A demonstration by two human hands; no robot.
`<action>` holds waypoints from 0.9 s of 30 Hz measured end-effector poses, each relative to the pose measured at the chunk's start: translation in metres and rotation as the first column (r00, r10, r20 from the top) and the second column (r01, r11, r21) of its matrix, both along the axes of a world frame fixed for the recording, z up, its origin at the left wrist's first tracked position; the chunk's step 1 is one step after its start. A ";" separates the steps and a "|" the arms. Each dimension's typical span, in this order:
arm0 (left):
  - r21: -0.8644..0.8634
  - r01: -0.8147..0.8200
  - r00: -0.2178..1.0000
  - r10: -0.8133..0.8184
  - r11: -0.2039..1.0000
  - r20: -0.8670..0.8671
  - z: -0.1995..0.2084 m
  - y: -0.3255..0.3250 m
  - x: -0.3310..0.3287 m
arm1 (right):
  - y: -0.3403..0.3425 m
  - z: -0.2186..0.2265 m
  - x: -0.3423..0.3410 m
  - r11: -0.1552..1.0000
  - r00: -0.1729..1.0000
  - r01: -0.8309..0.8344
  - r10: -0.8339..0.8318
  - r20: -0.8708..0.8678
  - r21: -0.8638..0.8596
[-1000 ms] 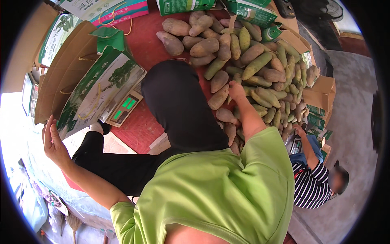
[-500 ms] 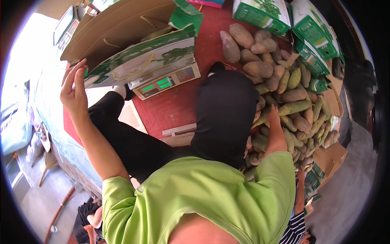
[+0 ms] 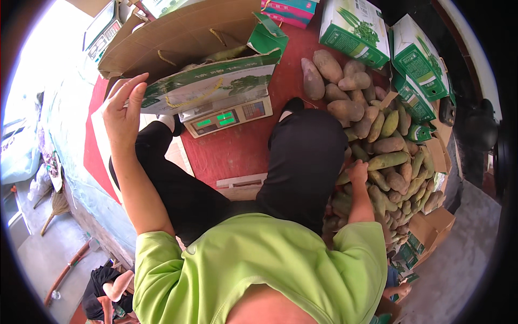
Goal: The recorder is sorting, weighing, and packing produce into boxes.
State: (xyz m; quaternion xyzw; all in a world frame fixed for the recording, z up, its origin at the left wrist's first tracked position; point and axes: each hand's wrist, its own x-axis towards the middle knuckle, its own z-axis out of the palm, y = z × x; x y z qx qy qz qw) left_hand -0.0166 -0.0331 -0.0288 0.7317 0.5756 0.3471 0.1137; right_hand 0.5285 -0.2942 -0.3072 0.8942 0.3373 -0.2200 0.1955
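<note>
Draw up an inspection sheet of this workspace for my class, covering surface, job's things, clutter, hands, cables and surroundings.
Surface: red surface, partly covered by the pile on the right.
Job's things: open carton on a scale with a lit green display; heaped root vegetables, some brownish, some green.
Clutter: green-and-white boxes beyond the pile; pink-and-blue package at the far edge.
Hands: left hand at the carton's left end, right hand in the pile; whether the fingers grip anything is unclear.
Cables: nothing seen.
Surroundings: broom at left; another person partly visible, lower left.
</note>
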 end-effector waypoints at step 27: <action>-0.088 0.077 0.997 -0.077 0.993 0.005 0.005 -0.008 -0.005 | -0.013 0.009 -0.101 0.991 0.970 0.117 -0.100 -0.222 0.065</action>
